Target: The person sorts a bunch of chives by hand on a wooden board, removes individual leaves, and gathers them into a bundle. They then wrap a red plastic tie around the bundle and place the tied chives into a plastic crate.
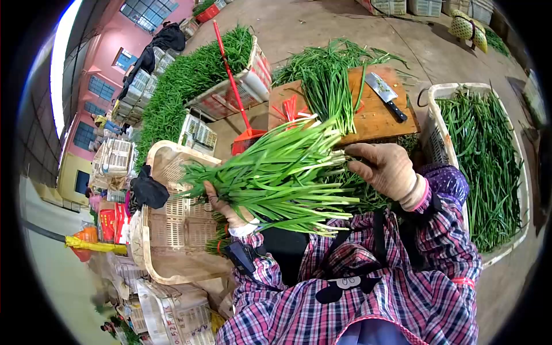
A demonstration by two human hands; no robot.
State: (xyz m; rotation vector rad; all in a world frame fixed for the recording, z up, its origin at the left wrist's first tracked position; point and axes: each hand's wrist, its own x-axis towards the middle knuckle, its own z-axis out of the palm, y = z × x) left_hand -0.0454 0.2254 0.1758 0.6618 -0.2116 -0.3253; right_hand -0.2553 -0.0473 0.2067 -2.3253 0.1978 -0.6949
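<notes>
My left hand [231,214] out on left, bent round in grip, one digit showing at far edge, other fingers hidden. Left forearm [265,270] in plaid sleeve, reaching forward from body, elbow bent. Right hand [386,167] gloved, set farther forward than left, back of hand upward, fingers curled. Thumb and forefinger point left, tips near each other; can't tell if pinching. Right wrist [416,195] cuffed pink. Right elbow bent, held out to side.
</notes>
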